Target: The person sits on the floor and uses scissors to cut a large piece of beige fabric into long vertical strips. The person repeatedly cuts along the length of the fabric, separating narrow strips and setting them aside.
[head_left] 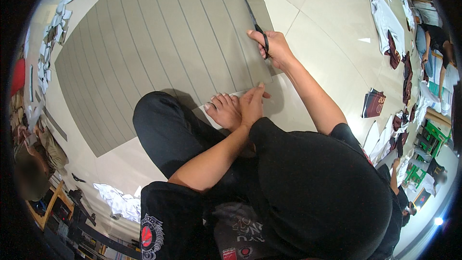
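Note:
A large grey-beige striped sheet (159, 33), which looks like cloth, lies on the floor before me. My right hand (276, 50) is closed round the handles of black scissors (252, 13). Their blades point away from me, over the sheet near its right edge. They look close together. By the sheet's near right corner, my left hand (252, 105) has its thumb and fingers closed on the edge, as far as I can see. My bare foot (224, 109) rests beside that hand, at the near edge.
White scraps (118, 201) lie at the lower left, with another pair of scissors (78, 178) near them. White cloth (387, 19) and a dark red printed piece (373, 103) lie to the right. People sit at both sides. Green stools (428, 139) stand at the far right.

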`<state>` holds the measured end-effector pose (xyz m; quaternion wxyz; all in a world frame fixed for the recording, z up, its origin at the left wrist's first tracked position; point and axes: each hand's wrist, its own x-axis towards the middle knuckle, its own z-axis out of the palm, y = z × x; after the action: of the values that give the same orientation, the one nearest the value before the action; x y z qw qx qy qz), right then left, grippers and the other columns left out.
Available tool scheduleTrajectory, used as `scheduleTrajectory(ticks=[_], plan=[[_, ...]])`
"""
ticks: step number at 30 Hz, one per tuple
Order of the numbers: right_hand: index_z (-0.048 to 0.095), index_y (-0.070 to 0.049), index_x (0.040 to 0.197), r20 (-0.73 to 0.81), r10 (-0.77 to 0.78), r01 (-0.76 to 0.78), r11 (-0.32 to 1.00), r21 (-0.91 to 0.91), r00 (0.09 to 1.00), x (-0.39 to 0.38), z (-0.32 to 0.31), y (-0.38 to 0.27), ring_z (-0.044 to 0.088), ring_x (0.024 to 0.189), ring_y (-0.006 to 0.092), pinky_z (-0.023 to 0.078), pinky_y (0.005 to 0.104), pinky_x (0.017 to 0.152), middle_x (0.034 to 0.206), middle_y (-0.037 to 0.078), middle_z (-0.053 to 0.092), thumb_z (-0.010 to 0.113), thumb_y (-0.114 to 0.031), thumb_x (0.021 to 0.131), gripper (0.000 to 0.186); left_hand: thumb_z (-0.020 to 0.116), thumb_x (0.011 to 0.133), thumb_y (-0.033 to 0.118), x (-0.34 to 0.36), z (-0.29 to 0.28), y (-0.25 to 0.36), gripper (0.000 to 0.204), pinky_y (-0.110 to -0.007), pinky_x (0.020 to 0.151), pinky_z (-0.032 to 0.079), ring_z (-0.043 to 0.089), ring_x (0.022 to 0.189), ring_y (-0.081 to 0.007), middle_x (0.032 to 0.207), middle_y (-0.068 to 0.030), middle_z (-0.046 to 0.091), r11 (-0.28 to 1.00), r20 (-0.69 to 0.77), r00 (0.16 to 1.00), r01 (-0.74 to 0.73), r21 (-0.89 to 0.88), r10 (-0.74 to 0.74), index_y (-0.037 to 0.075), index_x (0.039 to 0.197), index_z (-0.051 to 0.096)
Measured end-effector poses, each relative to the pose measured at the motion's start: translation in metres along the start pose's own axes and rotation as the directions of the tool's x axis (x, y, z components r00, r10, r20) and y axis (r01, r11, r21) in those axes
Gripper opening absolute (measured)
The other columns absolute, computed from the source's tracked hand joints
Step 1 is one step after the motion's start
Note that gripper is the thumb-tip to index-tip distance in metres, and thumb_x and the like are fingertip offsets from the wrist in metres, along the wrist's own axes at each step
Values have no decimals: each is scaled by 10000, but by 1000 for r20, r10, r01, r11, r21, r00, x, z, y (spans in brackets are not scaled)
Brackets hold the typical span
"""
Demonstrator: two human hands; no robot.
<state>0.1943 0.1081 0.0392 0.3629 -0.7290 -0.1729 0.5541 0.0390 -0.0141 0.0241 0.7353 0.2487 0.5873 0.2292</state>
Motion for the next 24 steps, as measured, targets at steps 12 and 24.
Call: scheduleTrajectory(ticks=[12, 24], plan=[[555, -96, 716, -5, 30, -30, 999, 46, 1000, 17, 9, -23, 458, 488, 91, 334, 268, 429, 595, -12, 501, 811, -422, 792, 422, 648, 962, 322, -2, -1, 3, 387, -253, 594, 349, 456, 628, -79, 653, 24, 591, 999, 19, 999, 32, -34, -31, 46, 698, 708], [558, -77, 735, 5, 10, -11, 998, 65, 1000, 18, 9, -22, 465, 490, 85, 347, 248, 417, 614, -4, 515, 821, -365, 804, 396, 660, 957, 318, -3, 0, 6, 367, -244, 573, 316, 423, 607, -72, 634, 32, 572, 999, 9, 999, 37, -38, -37, 54, 707, 708]])
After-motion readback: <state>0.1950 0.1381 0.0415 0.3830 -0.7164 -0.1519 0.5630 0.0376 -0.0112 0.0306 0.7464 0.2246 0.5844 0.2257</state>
